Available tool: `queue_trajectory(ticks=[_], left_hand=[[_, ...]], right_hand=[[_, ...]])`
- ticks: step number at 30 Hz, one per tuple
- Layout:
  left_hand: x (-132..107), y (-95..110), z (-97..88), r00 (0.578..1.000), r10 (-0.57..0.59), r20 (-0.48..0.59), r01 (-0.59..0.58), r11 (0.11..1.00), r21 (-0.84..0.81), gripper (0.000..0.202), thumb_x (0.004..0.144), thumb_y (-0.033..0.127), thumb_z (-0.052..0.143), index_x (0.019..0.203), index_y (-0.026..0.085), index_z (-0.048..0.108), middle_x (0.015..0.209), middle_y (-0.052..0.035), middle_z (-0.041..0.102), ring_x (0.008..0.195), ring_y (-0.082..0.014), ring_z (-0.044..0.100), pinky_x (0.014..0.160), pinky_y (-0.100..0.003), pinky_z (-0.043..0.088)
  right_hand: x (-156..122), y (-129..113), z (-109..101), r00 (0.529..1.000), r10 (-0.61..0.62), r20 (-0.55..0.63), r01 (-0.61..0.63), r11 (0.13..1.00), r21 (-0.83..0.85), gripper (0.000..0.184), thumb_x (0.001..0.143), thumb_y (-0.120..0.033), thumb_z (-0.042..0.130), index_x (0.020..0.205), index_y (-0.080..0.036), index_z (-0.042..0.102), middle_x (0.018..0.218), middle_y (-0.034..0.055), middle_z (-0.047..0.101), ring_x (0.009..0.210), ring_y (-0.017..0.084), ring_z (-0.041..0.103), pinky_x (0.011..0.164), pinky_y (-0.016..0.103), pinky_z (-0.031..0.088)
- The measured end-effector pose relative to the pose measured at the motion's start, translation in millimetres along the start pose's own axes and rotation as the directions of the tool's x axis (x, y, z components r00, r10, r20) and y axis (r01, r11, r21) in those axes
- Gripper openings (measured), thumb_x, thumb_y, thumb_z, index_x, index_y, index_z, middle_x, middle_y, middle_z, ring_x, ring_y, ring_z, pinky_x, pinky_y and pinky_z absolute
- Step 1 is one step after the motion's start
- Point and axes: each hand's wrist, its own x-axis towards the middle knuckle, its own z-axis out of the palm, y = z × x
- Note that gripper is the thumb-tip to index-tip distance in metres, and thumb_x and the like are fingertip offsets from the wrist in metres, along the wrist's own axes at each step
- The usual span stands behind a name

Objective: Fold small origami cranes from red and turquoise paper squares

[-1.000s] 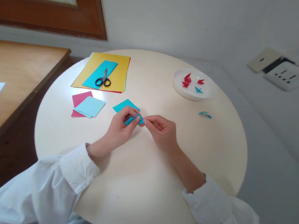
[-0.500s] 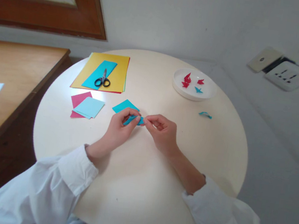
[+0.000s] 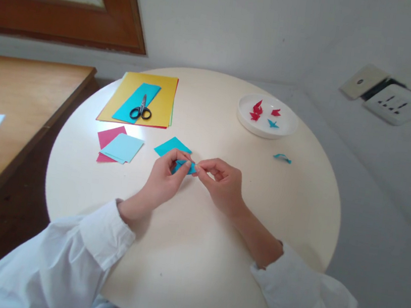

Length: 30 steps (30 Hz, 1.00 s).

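A small folded piece of blue origami paper is held between my two hands, just above the table. My left hand pinches it between thumb and fingers, which cover its left part. At its right end the thumb and forefinger of my right hand are pinched together on it. How it is folded is too small to make out. Just beyond my left fingers, a flat blue paper square lies on the round white table.
Pink and light blue squares lie to the left. Behind them, black-handled scissors rest on a blue strip over yellow sheets. A white dish at the back right holds several small folded paper figures. A blue paper scrap lies nearer.
My right hand has shifted slightly to the left with its fingers still pinched. The blue paper's angle between my fingers has changed a little. Nothing else has moved.
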Motion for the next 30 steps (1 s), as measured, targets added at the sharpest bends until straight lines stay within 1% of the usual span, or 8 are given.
queue_trajectory(ticks=[4,9,15,22,27,30], left_hand=[[0.3,-0.5,-0.4,1.0,-0.011,-0.01,0.011,1.0,0.01,0.007,0.075,0.024,0.06,0.073,0.019,0.055,0.075,-0.002,0.059,0.066,-0.0136,0.055,0.061,-0.028,0.043],[1.5,2.2,-0.5,1.0,-0.003,0.0,0.003,0.998,-0.069,0.012,0.072,0.022,0.062,0.065,0.018,0.054,0.069,-0.0011,0.06,0.063,-0.0128,0.056,0.059,-0.027,0.043],[0.8,1.7,-0.8,0.999,-0.044,0.003,0.044,0.992,-0.121,0.013,0.069,0.022,0.067,0.064,0.018,0.056,0.074,-0.0027,0.062,0.067,-0.0138,0.058,0.061,-0.028,0.045],[0.3,2.1,-1.6,0.999,-0.047,0.011,0.048,0.991,-0.128,0.014,0.068,0.023,0.07,0.063,0.018,0.057,0.078,-0.0041,0.064,0.075,-0.0167,0.061,0.065,-0.03,0.048],[0.6,2.6,-2.5,0.997,-0.079,0.023,0.081,0.99,-0.119,0.019,0.07,0.029,0.069,0.062,0.018,0.056,0.075,-0.0034,0.063,0.07,-0.0154,0.06,0.062,-0.029,0.048],[0.7,2.6,-2.6,0.997,-0.081,0.013,0.082,0.993,-0.081,0.021,0.071,0.033,0.069,0.064,0.018,0.056,0.077,-0.0041,0.063,0.072,-0.0159,0.06,0.062,-0.029,0.049]], right_hand=[[0.2,-0.9,0.4,1.0,0.004,-0.006,-0.004,1.0,-0.011,0.009,0.071,-0.024,0.067,0.064,-0.019,0.062,0.066,0.0009,0.068,0.063,0.014,0.063,0.062,0.027,0.049],[0.3,-2.4,-0.1,1.0,0.027,-0.01,-0.027,0.999,0.032,0.013,0.068,-0.025,0.07,0.062,-0.018,0.06,0.065,0.0008,0.067,0.062,0.013,0.063,0.062,0.028,0.05],[0.0,-4.3,-1.2,0.998,0.062,-0.003,-0.062,0.996,0.069,0.016,0.068,-0.03,0.072,0.063,-0.018,0.061,0.062,-0.0001,0.067,0.057,0.013,0.064,0.059,0.028,0.052],[0.6,-5.0,-2.9,0.997,0.076,-0.001,-0.076,0.995,0.065,0.021,0.068,-0.034,0.073,0.062,-0.018,0.06,0.059,-0.0007,0.066,0.054,0.014,0.064,0.056,0.028,0.052],[1.0,-5.3,-4.7,0.997,0.073,0.011,-0.073,0.997,0.022,0.022,0.069,-0.036,0.071,0.062,-0.018,0.061,0.059,-0.0005,0.066,0.057,0.014,0.064,0.059,0.028,0.052],[2.1,-3.7,-6.2,0.996,0.085,0.033,-0.086,0.996,0.027,0.022,0.067,-0.038,0.073,0.065,-0.019,0.064,0.064,0.0004,0.068,0.062,0.015,0.066,0.063,0.029,0.053]])
